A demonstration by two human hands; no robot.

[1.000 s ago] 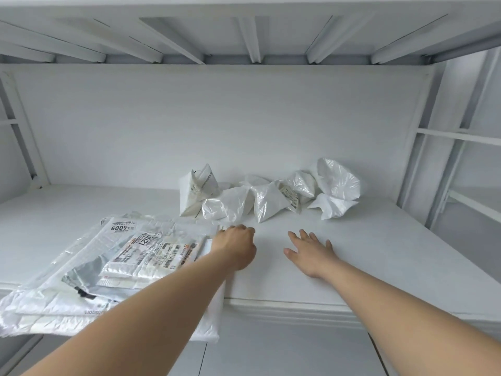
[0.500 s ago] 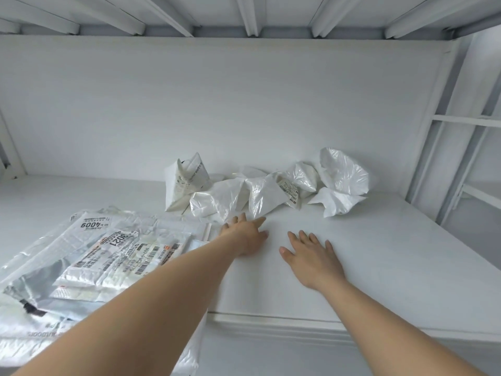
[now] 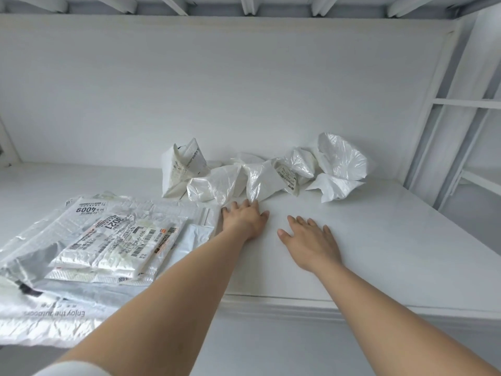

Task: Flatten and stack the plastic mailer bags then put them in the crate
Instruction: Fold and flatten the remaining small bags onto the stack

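Observation:
A stack of flattened mailer bags [image 3: 113,240] with printed labels lies at the left of the white shelf [image 3: 379,240], overhanging its front edge. Several crumpled white mailer bags [image 3: 260,180] are heaped against the back wall, one [image 3: 340,161] at the right end and a folded labelled one [image 3: 179,166] at the left end. My left hand [image 3: 245,219] is flat on the shelf with fingers spread, fingertips touching the nearest crumpled bags. My right hand [image 3: 311,242] lies palm down, fingers apart, on bare shelf to the right, holding nothing. No crate is in view.
The shelf sits inside a white frame with a back wall [image 3: 217,90], slats overhead [image 3: 249,4] and an upright post with rails at the right [image 3: 444,131]. The front edge of the shelf [image 3: 325,305] runs below my forearms.
My left hand has opened from a fist beside the flat stack and reached forward to the crumpled bags. My right hand has stayed flat on the shelf. The view has moved closer.

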